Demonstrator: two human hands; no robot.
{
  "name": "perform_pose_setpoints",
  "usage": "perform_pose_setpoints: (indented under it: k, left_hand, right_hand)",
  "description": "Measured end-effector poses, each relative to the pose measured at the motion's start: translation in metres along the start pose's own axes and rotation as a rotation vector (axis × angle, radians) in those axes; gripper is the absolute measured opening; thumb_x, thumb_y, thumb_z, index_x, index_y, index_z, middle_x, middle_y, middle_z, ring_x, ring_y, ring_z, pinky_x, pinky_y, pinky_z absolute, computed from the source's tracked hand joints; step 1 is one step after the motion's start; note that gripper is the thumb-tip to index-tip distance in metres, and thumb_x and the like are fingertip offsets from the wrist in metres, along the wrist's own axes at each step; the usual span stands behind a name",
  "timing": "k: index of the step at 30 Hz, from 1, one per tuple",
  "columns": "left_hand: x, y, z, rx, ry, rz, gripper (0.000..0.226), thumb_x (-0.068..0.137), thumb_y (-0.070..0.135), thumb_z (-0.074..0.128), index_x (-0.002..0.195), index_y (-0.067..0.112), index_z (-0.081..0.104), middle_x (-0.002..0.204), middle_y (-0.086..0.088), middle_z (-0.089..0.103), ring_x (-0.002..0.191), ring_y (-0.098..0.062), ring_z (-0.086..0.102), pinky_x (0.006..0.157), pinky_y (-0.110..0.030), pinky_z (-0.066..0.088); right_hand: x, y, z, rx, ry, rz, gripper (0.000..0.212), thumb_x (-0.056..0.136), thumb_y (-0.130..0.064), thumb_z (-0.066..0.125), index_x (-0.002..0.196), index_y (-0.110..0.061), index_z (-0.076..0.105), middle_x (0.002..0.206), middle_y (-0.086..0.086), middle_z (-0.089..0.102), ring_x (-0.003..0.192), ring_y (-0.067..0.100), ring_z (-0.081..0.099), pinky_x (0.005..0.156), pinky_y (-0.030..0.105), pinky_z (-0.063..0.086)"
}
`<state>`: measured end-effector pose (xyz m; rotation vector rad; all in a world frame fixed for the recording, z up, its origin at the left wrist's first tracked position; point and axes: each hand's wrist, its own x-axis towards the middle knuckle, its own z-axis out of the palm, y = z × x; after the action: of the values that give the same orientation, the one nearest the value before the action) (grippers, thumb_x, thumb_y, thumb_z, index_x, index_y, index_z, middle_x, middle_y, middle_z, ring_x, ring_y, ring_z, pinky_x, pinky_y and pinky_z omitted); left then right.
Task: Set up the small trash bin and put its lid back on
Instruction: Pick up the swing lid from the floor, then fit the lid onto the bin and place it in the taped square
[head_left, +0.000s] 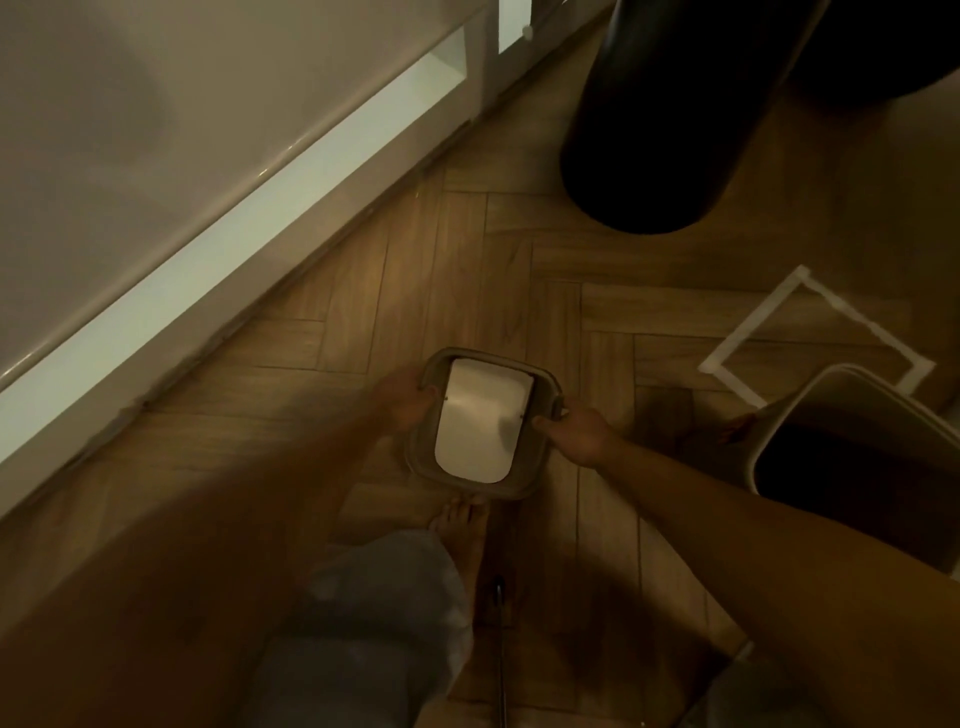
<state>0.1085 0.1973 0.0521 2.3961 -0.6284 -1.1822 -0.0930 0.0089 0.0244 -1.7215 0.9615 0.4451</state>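
I hold the bin's lid (524, 483), a beige square frame with a white swing flap (480, 423) in its middle, above the wooden floor. My left hand (410, 400) grips the lid's left edge. My right hand (576, 431) grips its right edge. The small trash bin (810, 405), white-rimmed with a dark inside, stands at the right, apart from the lid. Its lower part runs out of the frame.
A tall black cylinder (670, 124) stands at the back right. White tape (753, 332) marks a square on the floor beside the bin. A white cabinet (208, 171) runs along the left. My bare foot (462, 525) and grey trouser leg are below the lid.
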Motion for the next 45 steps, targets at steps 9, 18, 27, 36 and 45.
perform_pose_setpoints:
  k: [9,18,27,36,45]
  left_hand:
    - [-0.017,0.094,-0.013,-0.157,0.197,0.181,0.029,0.103,0.029,0.052,0.122,0.014,0.066,0.108,-0.003,0.07,0.104,-0.025,0.067,0.076,-0.028,0.048]
    - [-0.055,0.198,-0.026,-0.318,0.27,0.323,0.038,0.1,0.025,0.059,0.134,0.01,0.061,0.101,-0.011,0.072,0.09,-0.028,0.07,0.077,-0.036,0.058]
    - [-0.087,0.285,-0.007,-0.446,0.234,0.414,0.032,0.101,0.024,0.06,0.131,0.013,0.057,0.103,-0.004,0.067,0.084,-0.021,0.071,0.055,-0.025,0.059]
    - [-0.1,0.352,0.035,-0.512,0.137,0.425,0.038,0.1,0.025,0.061,0.135,0.012,0.054,0.108,-0.006,0.069,0.084,-0.019,0.074,0.068,-0.033,0.063]
    - [-0.105,0.379,0.07,-0.468,0.073,0.514,0.03,0.098,0.033,0.064,0.125,0.021,0.064,0.1,0.003,0.071,0.068,-0.003,0.07,0.059,-0.016,0.054]
  right_hand:
    - [-0.043,-0.017,-0.081,0.117,0.283,0.008,0.023,0.099,-0.025,0.065,0.106,-0.005,0.071,0.107,0.018,0.076,0.093,0.029,0.072,0.089,0.046,0.058]
    - [-0.113,-0.029,-0.154,0.236,0.497,-0.138,0.059,0.099,-0.027,0.065,0.155,-0.02,0.046,0.11,0.005,0.075,0.084,0.01,0.074,0.068,0.022,0.06]
    - [-0.205,-0.054,-0.177,0.088,0.399,-0.325,0.06,0.098,-0.047,0.063,0.152,-0.022,0.05,0.15,0.002,0.055,0.137,0.021,0.052,0.109,0.047,0.048]
    - [-0.252,-0.035,-0.19,-0.189,0.471,-0.501,0.04,0.101,-0.035,0.064,0.137,-0.016,0.064,0.129,0.002,0.069,0.113,0.015,0.065,0.096,0.038,0.056]
    - [-0.275,-0.006,-0.232,-0.21,0.751,-0.473,0.021,0.104,-0.026,0.055,0.087,-0.039,0.052,0.077,-0.014,0.057,0.072,0.003,0.058,0.055,0.019,0.037]
